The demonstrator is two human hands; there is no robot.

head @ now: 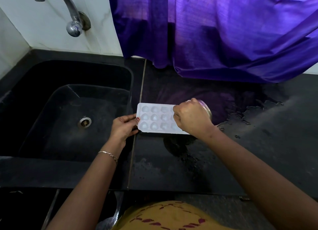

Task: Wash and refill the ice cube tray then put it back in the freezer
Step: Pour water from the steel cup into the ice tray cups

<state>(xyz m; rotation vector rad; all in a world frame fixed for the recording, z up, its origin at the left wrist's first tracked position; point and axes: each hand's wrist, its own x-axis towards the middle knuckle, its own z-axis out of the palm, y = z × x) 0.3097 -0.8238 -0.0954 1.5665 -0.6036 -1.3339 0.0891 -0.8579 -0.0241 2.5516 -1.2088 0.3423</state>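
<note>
A white ice cube tray (pixel 155 118) with heart-shaped cells lies flat on the black counter (pixel 172 161), just right of the sink. My left hand (pixel 123 128) pinches the tray's left edge with thumb on top. My right hand (pixel 191 117) is curled round a shiny steel cup (pixel 205 108), tipped over the tray's right end. The right part of the tray is hidden behind that hand. Whether water lies in the cells I cannot tell.
A black sink (pixel 72 112) with a metal drain (pixel 84 122) lies to the left, a steel tap (pixel 68 11) above it. A purple curtain (pixel 223 31) hangs onto the counter behind the tray. Spilled water (pixel 249 114) spreads on the counter right of the tray.
</note>
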